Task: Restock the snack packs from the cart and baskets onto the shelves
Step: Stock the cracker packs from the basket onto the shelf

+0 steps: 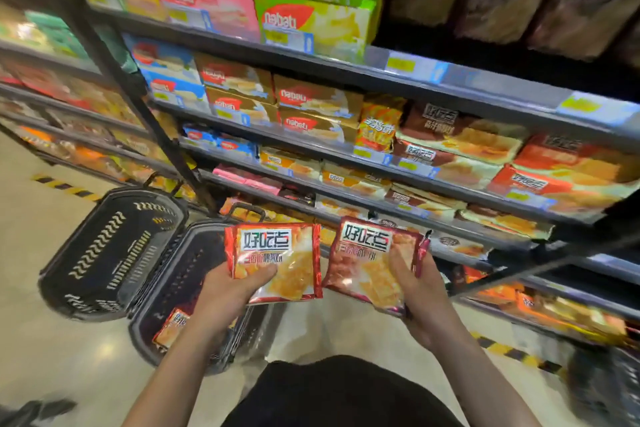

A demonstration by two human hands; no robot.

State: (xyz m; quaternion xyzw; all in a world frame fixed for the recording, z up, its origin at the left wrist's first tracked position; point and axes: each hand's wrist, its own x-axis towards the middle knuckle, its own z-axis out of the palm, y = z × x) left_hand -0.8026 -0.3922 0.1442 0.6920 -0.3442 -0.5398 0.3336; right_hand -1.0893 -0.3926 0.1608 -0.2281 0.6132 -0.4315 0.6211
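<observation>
My left hand [225, 291] grips an orange-red snack pack [277, 262] and my right hand [420, 291] grips a darker red snack pack [372, 262], both raised before the shelves [346, 149]. Below them, a black basket [166, 288] holds another pack [171, 326].

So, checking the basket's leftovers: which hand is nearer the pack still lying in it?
Left. The left hand is just above the pack in the basket; the right hand is farther right.
</observation>
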